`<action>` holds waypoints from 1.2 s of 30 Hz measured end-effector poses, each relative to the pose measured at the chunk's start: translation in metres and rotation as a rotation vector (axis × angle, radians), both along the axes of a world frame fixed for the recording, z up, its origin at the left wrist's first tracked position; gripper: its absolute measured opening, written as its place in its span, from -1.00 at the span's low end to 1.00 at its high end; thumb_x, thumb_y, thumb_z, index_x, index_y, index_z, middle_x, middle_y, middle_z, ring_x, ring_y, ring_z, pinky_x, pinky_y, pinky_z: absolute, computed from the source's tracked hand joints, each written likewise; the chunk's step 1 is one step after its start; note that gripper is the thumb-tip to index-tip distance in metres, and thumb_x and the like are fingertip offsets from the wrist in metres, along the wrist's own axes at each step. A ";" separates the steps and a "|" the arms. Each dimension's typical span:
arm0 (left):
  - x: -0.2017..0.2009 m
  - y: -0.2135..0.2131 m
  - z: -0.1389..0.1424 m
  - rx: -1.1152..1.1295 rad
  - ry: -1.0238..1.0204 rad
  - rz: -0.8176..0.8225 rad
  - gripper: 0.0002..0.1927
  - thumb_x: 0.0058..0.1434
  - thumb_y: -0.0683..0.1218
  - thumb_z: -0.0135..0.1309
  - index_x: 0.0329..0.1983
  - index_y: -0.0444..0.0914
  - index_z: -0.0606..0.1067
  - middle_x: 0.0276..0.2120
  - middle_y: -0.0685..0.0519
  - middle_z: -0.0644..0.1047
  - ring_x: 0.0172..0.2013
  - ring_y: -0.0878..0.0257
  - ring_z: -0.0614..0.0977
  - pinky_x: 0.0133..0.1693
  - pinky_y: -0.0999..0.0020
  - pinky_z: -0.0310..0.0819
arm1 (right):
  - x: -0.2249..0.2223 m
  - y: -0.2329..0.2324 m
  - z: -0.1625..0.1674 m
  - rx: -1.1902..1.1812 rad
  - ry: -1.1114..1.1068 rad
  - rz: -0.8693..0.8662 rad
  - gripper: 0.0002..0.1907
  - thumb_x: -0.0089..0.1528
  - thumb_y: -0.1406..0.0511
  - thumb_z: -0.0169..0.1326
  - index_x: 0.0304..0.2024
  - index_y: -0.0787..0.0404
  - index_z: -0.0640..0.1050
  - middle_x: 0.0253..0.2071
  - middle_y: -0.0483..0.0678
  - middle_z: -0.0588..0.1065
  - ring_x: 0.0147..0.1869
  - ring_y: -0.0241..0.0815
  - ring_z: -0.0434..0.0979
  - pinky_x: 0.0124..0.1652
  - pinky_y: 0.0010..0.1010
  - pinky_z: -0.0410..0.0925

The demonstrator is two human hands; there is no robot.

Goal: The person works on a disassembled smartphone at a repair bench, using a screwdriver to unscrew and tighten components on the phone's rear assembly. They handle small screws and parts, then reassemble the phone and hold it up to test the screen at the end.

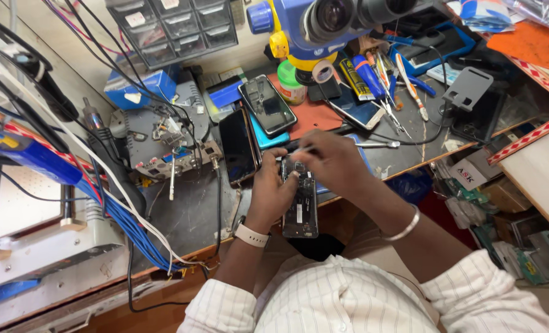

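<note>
At the near edge of the workbench [188,216], an opened phone [300,200] with its back off is gripped in the left hand [273,188], fingers wrapped along its side. The right hand [333,161] pinches together on a thin tool [304,150] over the exposed upper boards — a slip there could, I judge, scratch or short a part. Other phones [250,132] lie just beside, and the phone overhangs the edge — a loosened grip might drop it.
</note>
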State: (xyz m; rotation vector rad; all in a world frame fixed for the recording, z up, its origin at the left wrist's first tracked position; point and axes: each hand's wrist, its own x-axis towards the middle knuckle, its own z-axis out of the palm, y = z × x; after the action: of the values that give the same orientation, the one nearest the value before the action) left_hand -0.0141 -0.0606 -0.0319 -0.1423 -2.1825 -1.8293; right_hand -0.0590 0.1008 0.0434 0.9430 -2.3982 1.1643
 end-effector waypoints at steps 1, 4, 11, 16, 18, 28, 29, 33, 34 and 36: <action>0.001 -0.001 0.000 0.010 -0.022 0.004 -0.54 0.19 -0.25 0.08 0.16 -0.30 0.29 -0.34 0.04 0.58 -0.59 0.40 0.41 -0.51 0.44 0.31 | 0.000 0.004 0.001 -0.030 -0.051 -0.100 -0.86 0.22 0.35 0.27 -0.21 0.23 0.58 -0.37 0.00 0.57 -0.40 -0.05 0.60 -0.36 -0.27 0.45; -0.001 -0.002 -0.003 0.070 -0.030 0.020 -0.56 0.22 -0.27 0.01 0.18 -0.30 0.30 -0.32 0.04 0.57 -0.56 0.43 0.46 -0.50 0.47 0.35 | -0.009 0.016 -0.003 -0.156 0.052 -0.206 -0.88 0.29 0.42 0.13 -0.11 0.27 0.57 -0.21 0.02 0.60 -0.23 -0.11 0.69 -0.27 -0.38 0.51; -0.008 0.000 -0.020 0.385 -0.129 -0.118 -0.55 0.26 -0.32 -0.13 0.24 -0.30 0.23 -0.20 -0.01 0.55 -0.39 0.45 0.55 -0.36 0.51 0.47 | -0.054 0.011 -0.026 0.080 0.296 -0.015 -0.78 0.25 0.50 0.05 -0.05 0.32 0.55 0.08 0.17 0.55 0.15 0.14 0.58 0.11 -0.16 0.46; -0.012 -0.007 -0.030 0.505 -0.082 -0.200 -0.53 0.30 -0.34 -0.15 0.28 -0.33 0.17 -0.09 -0.05 0.51 -0.24 0.41 0.56 -0.21 0.50 0.50 | -0.052 0.002 -0.025 0.246 0.461 -0.082 -0.77 0.27 0.44 0.08 -0.01 0.31 0.54 0.18 0.22 0.49 0.24 0.21 0.52 0.18 -0.10 0.41; -0.014 -0.007 -0.032 0.530 -0.075 -0.230 -0.53 0.33 -0.34 -0.15 0.30 -0.32 0.15 -0.05 -0.07 0.51 -0.20 0.39 0.56 -0.15 0.48 0.50 | -0.035 0.010 -0.025 0.181 0.408 -0.151 -0.73 0.26 0.43 0.11 0.02 0.32 0.54 0.15 0.22 0.49 0.20 0.24 0.52 0.16 -0.10 0.40; -0.009 -0.001 -0.027 0.722 -0.122 -0.343 -0.29 0.34 -0.19 -0.02 0.48 -0.24 -0.04 0.02 -0.07 0.52 -0.09 0.30 0.60 -0.09 0.36 0.55 | 0.031 0.036 -0.064 -0.573 -1.056 0.102 -0.59 0.26 0.43 0.11 0.16 0.40 0.43 -0.12 0.03 0.58 -0.13 -0.25 0.59 -0.12 -0.35 0.50; -0.008 -0.001 -0.026 0.703 -0.127 -0.336 -0.28 0.34 -0.18 0.00 0.49 -0.23 -0.03 -0.01 -0.07 0.53 -0.12 0.29 0.61 -0.12 0.35 0.56 | 0.030 0.037 -0.064 -0.631 -1.053 0.127 -0.61 0.27 0.43 0.11 0.15 0.39 0.43 -0.11 0.03 0.58 -0.11 -0.26 0.60 -0.10 -0.36 0.50; -0.005 -0.004 -0.023 0.606 -0.014 -0.447 -0.50 0.45 -0.10 0.10 0.39 -0.41 0.37 0.02 -0.02 0.57 -0.06 0.35 0.57 -0.05 0.44 0.50 | 0.024 0.036 -0.064 -0.782 -1.173 0.212 -0.66 0.28 0.40 0.06 0.11 0.34 0.41 -0.11 0.00 0.56 -0.11 -0.24 0.62 -0.09 -0.35 0.53; -0.003 -0.005 -0.023 0.600 -0.012 -0.468 -0.50 0.48 -0.06 0.09 0.39 -0.40 0.42 -0.02 -0.01 0.58 -0.11 0.36 0.56 -0.11 0.47 0.47 | 0.025 0.037 -0.064 -0.803 -1.249 0.207 -0.67 0.28 0.38 0.04 0.10 0.32 0.41 -0.12 0.00 0.56 -0.12 -0.23 0.63 -0.11 -0.34 0.55; -0.001 -0.007 -0.023 0.576 -0.022 -0.499 -0.47 0.47 0.02 0.09 0.40 -0.35 0.43 -0.04 0.03 0.59 -0.17 0.40 0.54 -0.18 0.52 0.43 | 0.028 0.041 -0.063 -0.875 -1.330 0.303 -0.60 0.37 0.25 -0.02 0.21 0.31 0.45 -0.15 0.02 0.55 -0.23 -0.24 0.58 -0.24 -0.39 0.50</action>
State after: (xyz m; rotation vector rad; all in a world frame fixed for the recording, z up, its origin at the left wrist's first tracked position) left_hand -0.0151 -0.0671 -0.0553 -0.5801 -1.6300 -2.6567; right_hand -0.0311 0.1415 -0.0193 0.1501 -1.8630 3.2928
